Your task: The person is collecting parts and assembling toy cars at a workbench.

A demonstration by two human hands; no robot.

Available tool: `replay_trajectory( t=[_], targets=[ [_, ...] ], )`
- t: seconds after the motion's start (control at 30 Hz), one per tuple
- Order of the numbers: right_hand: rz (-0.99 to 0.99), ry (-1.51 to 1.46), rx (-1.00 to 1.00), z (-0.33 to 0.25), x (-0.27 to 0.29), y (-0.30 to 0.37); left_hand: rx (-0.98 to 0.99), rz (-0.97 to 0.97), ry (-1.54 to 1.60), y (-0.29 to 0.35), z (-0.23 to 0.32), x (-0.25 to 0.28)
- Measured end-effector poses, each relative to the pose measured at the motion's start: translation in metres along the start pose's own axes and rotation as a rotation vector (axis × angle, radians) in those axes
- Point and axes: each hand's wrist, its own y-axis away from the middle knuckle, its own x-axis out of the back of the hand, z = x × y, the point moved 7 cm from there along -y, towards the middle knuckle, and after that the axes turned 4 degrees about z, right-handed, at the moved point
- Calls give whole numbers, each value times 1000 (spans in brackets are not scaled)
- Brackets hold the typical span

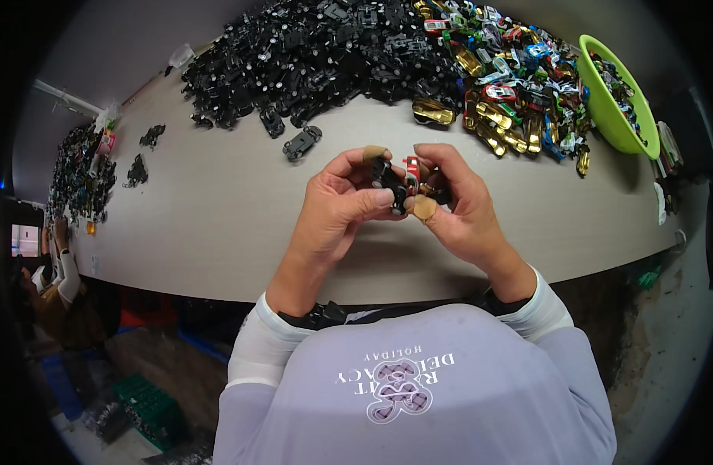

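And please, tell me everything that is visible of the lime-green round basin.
The lime-green round basin looks like smooth plastic, with a wide opening. It holds many small pieces of mixed colours, too small to identify. It is at the right side of the pale table, beside the heap of colourful toy-car bodies. It appears tilted, though the lens bends shapes there. Neither the bare left hand nor the bare right hand touches it.
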Motion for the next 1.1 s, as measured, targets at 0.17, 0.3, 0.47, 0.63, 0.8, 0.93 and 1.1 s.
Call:
replay_trajectory(
  t=[0.17,0.3,0.47,0.63,0.8,0.93,1.1],
  targets=[
    [-27,111,95,-6,1,-8,-56,16,-98,-6,7,-4],
    [-63,207,-10,-11,-6,5,-75,32,-354,10,12,-14],
    [-94,190,72,7,-4,2,-8,-27,-166,-3,-10,3],
    [-73,90,-3,13,5,13,-12,-129,-184,0,-14,-7],
    [-24,214,116,1,11,11,-23,-81,-250,-3,-17,-7],
    [-15,294,169,-13,16,-3,-110,-88,-260,-10,1,-20],
    [43,142,174,-36,12,11,-132,-158,-189,10,11,-36]
  ],
)
